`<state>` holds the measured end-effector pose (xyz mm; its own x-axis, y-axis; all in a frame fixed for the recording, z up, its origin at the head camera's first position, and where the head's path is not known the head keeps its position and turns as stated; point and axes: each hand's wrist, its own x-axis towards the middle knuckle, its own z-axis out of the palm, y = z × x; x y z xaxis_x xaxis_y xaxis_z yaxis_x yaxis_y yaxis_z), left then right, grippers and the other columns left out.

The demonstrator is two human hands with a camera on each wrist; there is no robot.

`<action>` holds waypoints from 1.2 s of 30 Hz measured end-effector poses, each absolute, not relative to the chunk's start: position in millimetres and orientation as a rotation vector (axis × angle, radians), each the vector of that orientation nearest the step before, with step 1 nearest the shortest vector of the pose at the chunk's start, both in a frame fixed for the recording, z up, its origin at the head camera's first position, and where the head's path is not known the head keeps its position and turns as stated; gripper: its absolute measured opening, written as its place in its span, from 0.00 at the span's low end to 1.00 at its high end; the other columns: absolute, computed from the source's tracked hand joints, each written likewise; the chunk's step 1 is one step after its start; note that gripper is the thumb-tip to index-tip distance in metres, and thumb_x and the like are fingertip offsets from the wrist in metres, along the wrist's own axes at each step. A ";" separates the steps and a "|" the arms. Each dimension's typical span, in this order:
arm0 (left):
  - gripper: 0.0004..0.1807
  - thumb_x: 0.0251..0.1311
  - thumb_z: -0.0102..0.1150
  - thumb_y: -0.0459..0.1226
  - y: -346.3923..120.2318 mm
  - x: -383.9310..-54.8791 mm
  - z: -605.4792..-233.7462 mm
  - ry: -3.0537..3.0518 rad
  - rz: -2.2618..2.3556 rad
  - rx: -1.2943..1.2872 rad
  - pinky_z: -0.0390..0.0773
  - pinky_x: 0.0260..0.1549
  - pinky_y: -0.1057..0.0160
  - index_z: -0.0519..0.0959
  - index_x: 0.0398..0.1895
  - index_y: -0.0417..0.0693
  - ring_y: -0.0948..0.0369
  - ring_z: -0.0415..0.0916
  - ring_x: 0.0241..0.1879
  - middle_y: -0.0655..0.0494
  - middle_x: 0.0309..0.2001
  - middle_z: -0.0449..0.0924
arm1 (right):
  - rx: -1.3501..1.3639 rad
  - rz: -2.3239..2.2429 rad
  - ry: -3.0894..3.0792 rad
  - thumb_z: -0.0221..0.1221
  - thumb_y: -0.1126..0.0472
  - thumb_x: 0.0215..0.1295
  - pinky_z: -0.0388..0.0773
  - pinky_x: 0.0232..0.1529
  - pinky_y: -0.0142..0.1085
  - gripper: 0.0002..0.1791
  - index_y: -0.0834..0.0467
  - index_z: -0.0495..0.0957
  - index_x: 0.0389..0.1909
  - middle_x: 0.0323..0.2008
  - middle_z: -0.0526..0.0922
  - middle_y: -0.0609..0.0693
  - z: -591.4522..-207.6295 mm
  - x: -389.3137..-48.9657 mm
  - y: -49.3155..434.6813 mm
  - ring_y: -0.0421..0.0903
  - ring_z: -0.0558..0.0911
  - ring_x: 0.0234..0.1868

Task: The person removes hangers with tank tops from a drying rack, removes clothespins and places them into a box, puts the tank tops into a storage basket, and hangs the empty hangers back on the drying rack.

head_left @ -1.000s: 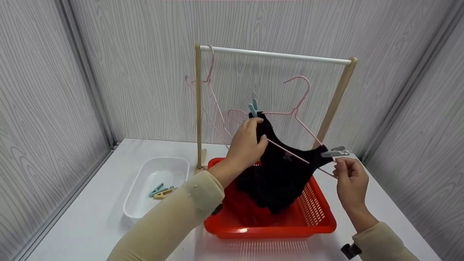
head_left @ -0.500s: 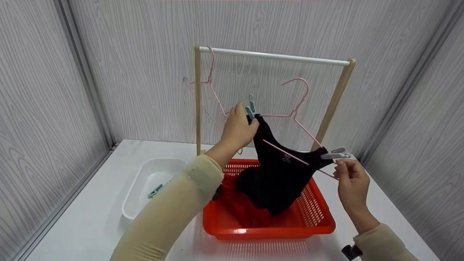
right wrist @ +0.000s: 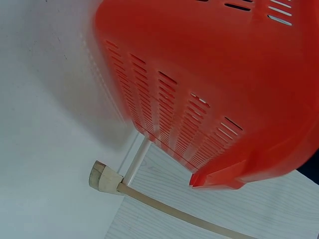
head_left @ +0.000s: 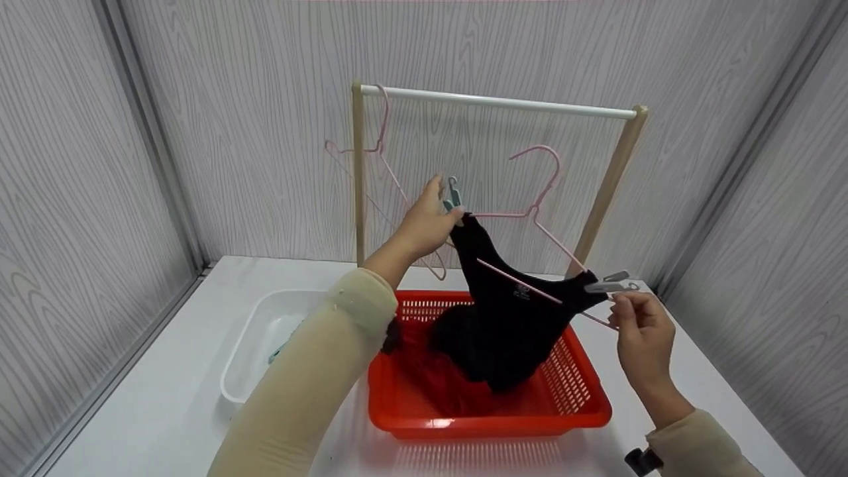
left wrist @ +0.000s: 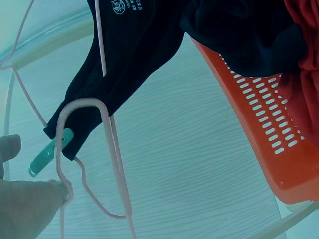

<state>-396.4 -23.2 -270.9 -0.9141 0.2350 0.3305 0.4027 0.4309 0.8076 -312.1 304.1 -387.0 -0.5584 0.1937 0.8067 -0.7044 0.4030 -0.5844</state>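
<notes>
A pink hanger (head_left: 548, 179) carries a black garment (head_left: 510, 331) with a small printed mark. A teal clothespin (head_left: 454, 193) sits at its left upper end, a grey clothespin (head_left: 608, 285) at its right one. My right hand (head_left: 646, 338) pinches the hanger's right end, just below the grey clothespin. By the teal clothespin, my left hand (head_left: 424, 222) has its thumb and fingers spread. In the left wrist view a gap shows between thumb (left wrist: 30, 204) and fingers, with the teal clothespin (left wrist: 50, 153) just beyond. The garment's lower part hangs into the red basket (head_left: 490, 425).
Another pink hanger (head_left: 383, 126) hangs from the rack's white rail (head_left: 497, 101), its lower loop close to my left hand. Dark red cloth (head_left: 437, 377) lies in the basket. A white tray (head_left: 232, 377) stands at left, partly behind my left sleeve. The rack has wooden posts (head_left: 606, 192).
My left hand has moved up and left from the garment's strap to beside the teal clothespin, its fingers spreading. The held hanger has dipped slightly; my right hand keeps its grip.
</notes>
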 end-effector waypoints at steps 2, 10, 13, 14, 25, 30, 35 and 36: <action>0.40 0.77 0.47 0.42 -24.8 -397.1 -272.5 -2.501 -1.512 -0.588 0.51 0.73 0.57 0.38 0.80 0.43 0.51 0.49 0.77 0.45 0.79 0.48 | 0.448 1.290 -1.785 0.54 0.78 0.69 0.78 0.33 0.22 0.04 0.77 0.75 0.40 0.27 0.78 0.53 -387.3 -312.2 303.4 0.37 0.77 0.27; 0.34 0.77 0.43 0.33 -25.4 -405.3 -280.1 -2.440 -1.528 -0.628 0.64 0.67 0.61 0.44 0.80 0.41 0.51 0.63 0.71 0.42 0.73 0.61 | 0.453 1.289 -1.783 0.54 0.78 0.68 0.77 0.32 0.21 0.04 0.77 0.76 0.39 0.27 0.78 0.46 -389.2 -313.6 303.0 0.36 0.77 0.27; 0.32 0.76 0.44 0.31 -24.8 -407.6 -283.0 -2.403 -1.549 -0.644 0.66 0.66 0.64 0.49 0.78 0.38 0.52 0.64 0.70 0.42 0.71 0.63 | 0.455 1.274 -1.788 0.54 0.78 0.68 0.77 0.32 0.21 0.04 0.77 0.76 0.40 0.27 0.78 0.50 -390.3 -314.8 303.9 0.36 0.77 0.27; 0.30 0.76 0.44 0.31 -24.9 -407.9 -284.1 -2.393 -1.555 -0.646 0.67 0.65 0.65 0.51 0.78 0.38 0.53 0.65 0.70 0.43 0.70 0.65 | 0.455 1.272 -1.790 0.54 0.78 0.68 0.77 0.32 0.21 0.04 0.77 0.76 0.40 0.27 0.78 0.52 -390.7 -315.2 304.3 0.36 0.77 0.27; 0.23 0.73 0.52 0.35 -27.6 -408.2 -287.4 -2.325 -1.654 -0.717 0.71 0.60 0.66 0.63 0.68 0.41 0.55 0.70 0.65 0.47 0.65 0.71 | 0.456 1.256 -1.803 0.54 0.78 0.69 0.77 0.33 0.21 0.05 0.76 0.76 0.40 0.28 0.78 0.46 -389.8 -315.2 305.6 0.37 0.77 0.27; 0.27 0.73 0.53 0.37 -27.3 -408.1 -288.6 -2.314 -1.632 -0.717 0.72 0.60 0.65 0.62 0.72 0.44 0.56 0.71 0.64 0.48 0.65 0.73 | 0.446 1.245 -1.821 0.54 0.77 0.69 0.77 0.33 0.21 0.05 0.75 0.77 0.41 0.28 0.78 0.46 -388.7 -312.9 303.8 0.38 0.77 0.27; 0.26 0.73 0.54 0.37 -26.6 -406.7 -290.4 -2.311 -1.616 -0.712 0.72 0.60 0.64 0.65 0.71 0.43 0.56 0.72 0.64 0.49 0.62 0.75 | 0.447 1.234 -1.820 0.55 0.78 0.68 0.77 0.34 0.20 0.04 0.75 0.77 0.41 0.28 0.78 0.45 -388.7 -312.7 303.7 0.37 0.77 0.27; 0.25 0.72 0.54 0.36 -26.6 -406.4 -290.6 -2.308 -1.620 -0.712 0.73 0.60 0.64 0.66 0.70 0.41 0.56 0.73 0.64 0.49 0.61 0.75 | 0.455 1.230 -1.817 0.55 0.78 0.68 0.77 0.33 0.20 0.04 0.75 0.77 0.41 0.28 0.78 0.45 -388.8 -313.0 303.7 0.37 0.77 0.27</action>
<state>-406.4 -26.6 -290.6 -0.8546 0.2550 0.4523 0.5121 0.2697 0.8155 -313.0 303.7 -388.8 -0.5544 0.1634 0.8161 -0.6968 0.4450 -0.5625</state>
